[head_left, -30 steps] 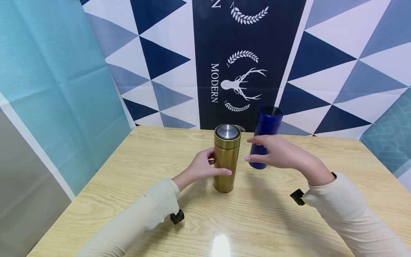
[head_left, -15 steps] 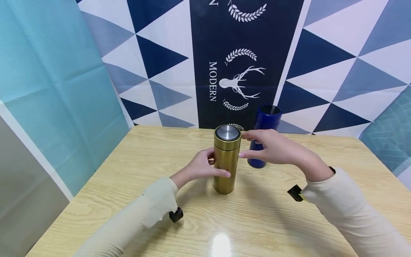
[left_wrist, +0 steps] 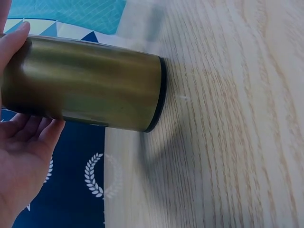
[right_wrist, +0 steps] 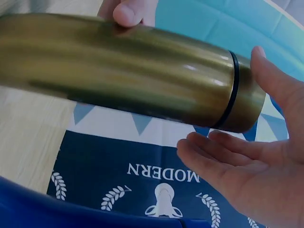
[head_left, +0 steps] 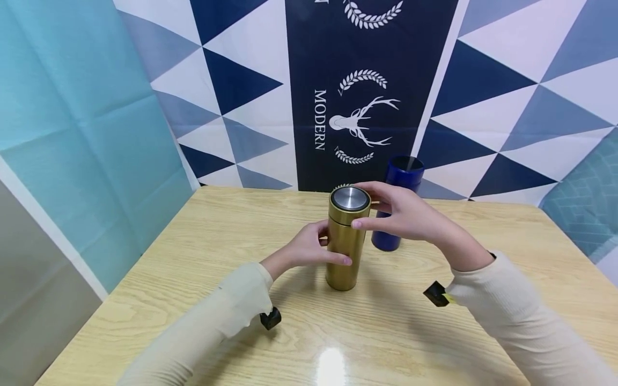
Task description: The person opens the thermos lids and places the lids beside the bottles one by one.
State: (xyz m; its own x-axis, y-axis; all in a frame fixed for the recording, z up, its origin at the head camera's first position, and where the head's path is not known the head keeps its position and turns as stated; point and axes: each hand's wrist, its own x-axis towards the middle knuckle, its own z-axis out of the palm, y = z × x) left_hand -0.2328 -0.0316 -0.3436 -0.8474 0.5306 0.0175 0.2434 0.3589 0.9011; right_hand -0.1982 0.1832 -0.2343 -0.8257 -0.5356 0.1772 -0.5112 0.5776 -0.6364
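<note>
I see the left hand [head_left: 309, 246] holding the tall gold metal bottle [head_left: 345, 241] around its body, below the middle, thumb across the front and fingers behind. I take that low grip to be for steadiness, as it leaves the gold lid [head_left: 341, 215] with its silver disc [head_left: 351, 198] free above. The bottle is roughly upright over the pale wood-grain tabletop [head_left: 217, 230]; from here I can't tell whether its base touches the wood.

The right hand [head_left: 405, 212] is fairly wide around the lid, thumb toward me and fingers on the far side. I can't confirm firm contact: the right wrist view shows the fingers loosely bent beneath the lid. That straddling pose suits the lid's round shape, I judge.

Behind the right hand stands the glossy blue bottle with a dark top [head_left: 404, 177], partly hidden and out of both hands' grasp.
</note>
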